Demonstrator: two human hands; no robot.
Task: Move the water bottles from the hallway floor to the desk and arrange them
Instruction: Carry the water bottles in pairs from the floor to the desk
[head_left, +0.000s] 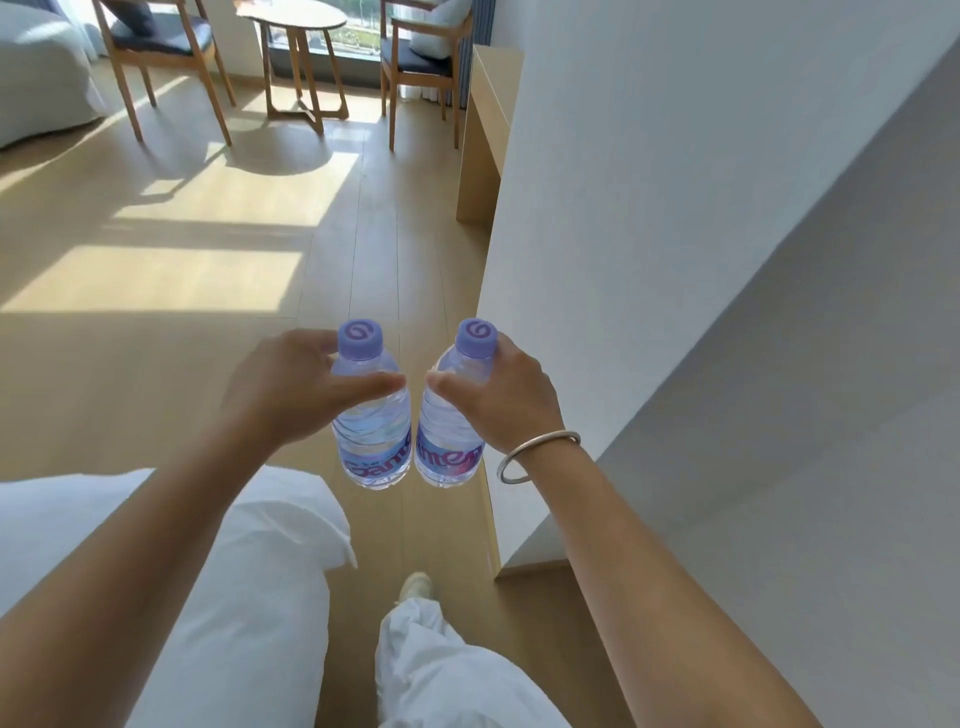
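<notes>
Two clear water bottles with purple caps hang side by side above the wooden floor, almost touching. My left hand (291, 389) grips the left bottle (371, 431) around its shoulder, just below the cap. My right hand (498, 395) grips the right bottle (447, 436) the same way; a silver bangle sits on that wrist. A light wooden desk (488, 119) stands ahead on the right, partly hidden behind the white wall.
A white wall corner (571, 312) juts in at the right. White bedding (234, 571) lies at the lower left. Two wooden chairs (161, 57) and a round table (301, 31) stand far ahead by the window. A strip of wooden floor runs between bed and wall.
</notes>
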